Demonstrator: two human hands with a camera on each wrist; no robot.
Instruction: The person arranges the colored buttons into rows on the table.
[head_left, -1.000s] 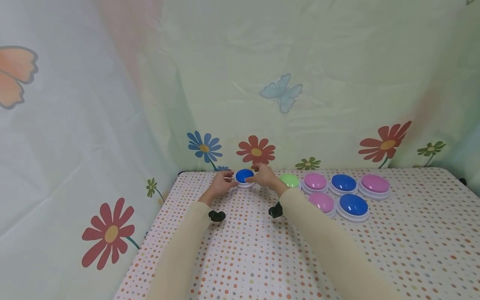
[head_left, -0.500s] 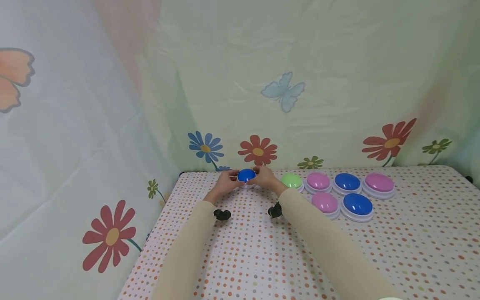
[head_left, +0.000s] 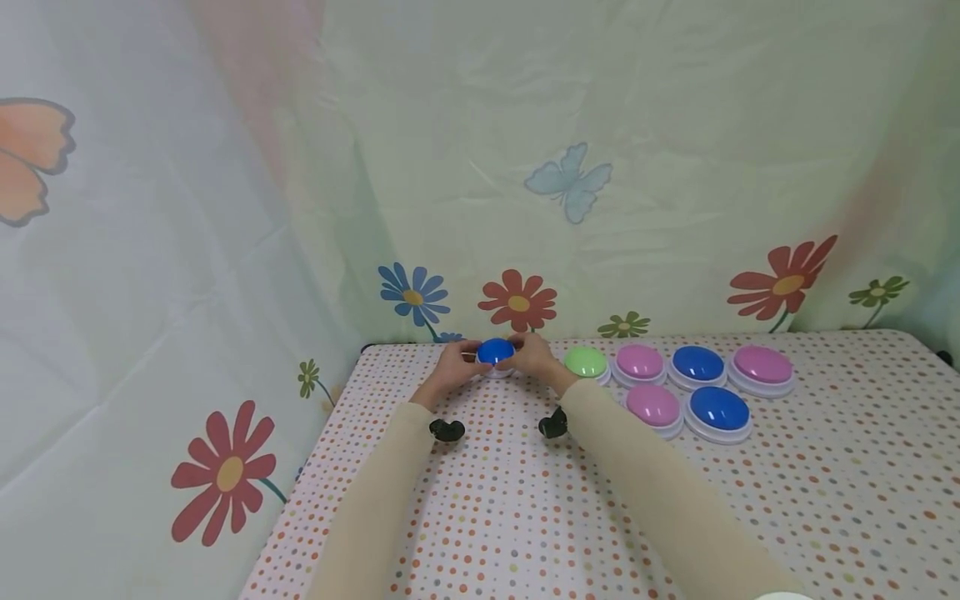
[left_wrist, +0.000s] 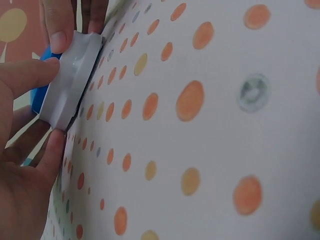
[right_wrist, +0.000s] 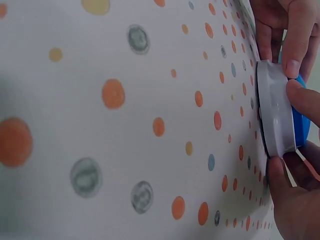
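Observation:
A blue domed push button [head_left: 496, 350] on a white round base is at the back left of the dotted table, both hands around it. My left hand [head_left: 453, 368] grips its left side, and my right hand [head_left: 534, 357] grips its right side. In the left wrist view, the left thumb lies near the top edge of the white base [left_wrist: 72, 82], while another finger is low at the rim by the cloth. From the right wrist, the base [right_wrist: 276, 110] shows close against the cloth, with right-hand fingers [right_wrist: 282, 185] at its lower edge.
Right of the hands, a green button [head_left: 587, 362], pink button [head_left: 640, 361], blue button [head_left: 698, 362] and another pink button [head_left: 762, 363] form a back row. A pink button [head_left: 653, 405] and blue button [head_left: 719, 407] stand before them. A flowered curtain [head_left: 480, 208] hangs behind the table.
My left hand has moved right and closed in on the blue push button, so both hands now hold it. The view has shifted slightly; the other buttons stay put.

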